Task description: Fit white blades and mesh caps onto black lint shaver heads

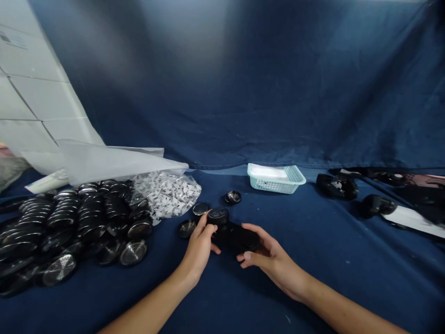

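Note:
Low over the blue cloth, both hands hold a dark black piece (238, 237) that looks like part of a pair of headphones. My left hand (198, 248) is closed on its left end, where a round black disc (218, 215) sits under the fingertips. Thumb and fingers of my right hand (273, 260) grip the other end. Fine detail of the piece is lost in its darkness. Around it lie three loose round discs with shiny faces: one disc (232, 197) beyond, another (200, 209) and a third (187, 228) by my left hand.
Rows of stacked black discs (92, 211) fill the left side. Beside them lies a clear bag of small grey-white pieces (177, 195). A pale blue basket (278, 186) stands at the back. Black headphone-like parts (373, 205) lie at right. A blue curtain (243, 83) hangs behind.

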### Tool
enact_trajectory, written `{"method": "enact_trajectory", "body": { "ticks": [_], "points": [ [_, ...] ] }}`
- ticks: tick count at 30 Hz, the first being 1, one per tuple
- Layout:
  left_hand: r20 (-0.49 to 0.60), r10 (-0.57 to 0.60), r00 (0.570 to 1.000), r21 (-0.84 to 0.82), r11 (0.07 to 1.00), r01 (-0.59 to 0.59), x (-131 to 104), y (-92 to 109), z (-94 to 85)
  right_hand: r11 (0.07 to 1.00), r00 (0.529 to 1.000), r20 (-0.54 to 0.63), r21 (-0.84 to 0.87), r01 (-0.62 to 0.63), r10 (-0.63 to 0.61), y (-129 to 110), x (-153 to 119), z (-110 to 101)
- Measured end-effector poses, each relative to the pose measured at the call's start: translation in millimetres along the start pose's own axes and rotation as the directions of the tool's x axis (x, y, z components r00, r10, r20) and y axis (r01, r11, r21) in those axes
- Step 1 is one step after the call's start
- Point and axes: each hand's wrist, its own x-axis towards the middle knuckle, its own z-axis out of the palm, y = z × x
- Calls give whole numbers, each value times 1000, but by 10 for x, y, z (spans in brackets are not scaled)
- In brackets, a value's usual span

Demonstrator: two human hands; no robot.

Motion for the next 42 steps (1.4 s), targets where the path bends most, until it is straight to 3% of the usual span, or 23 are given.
{"method": "enact_trajectory", "body": {
  "ticks": [21, 26, 35, 42],
  "points": [
    [-31, 17, 999, -13, 1000, -18, 1, 4, 11, 1000, 1000, 17, -9, 11, -11, 27, 6, -14],
    [-45, 9, 999, -14, 1000, -10, -13, -15, 9, 996, 996, -63, -70, 55, -59, -8, -10, 47],
    [38, -28, 999, 49, 998, 26, -1, 1, 24, 984, 964, -219, -134, 122, -149, -16, -50, 91],
    [62, -14, 998, 87, 996, 9, -6, -3, 20, 971, 956, -208, -168, 172, -206, 3, -40, 57]
  ]
}}
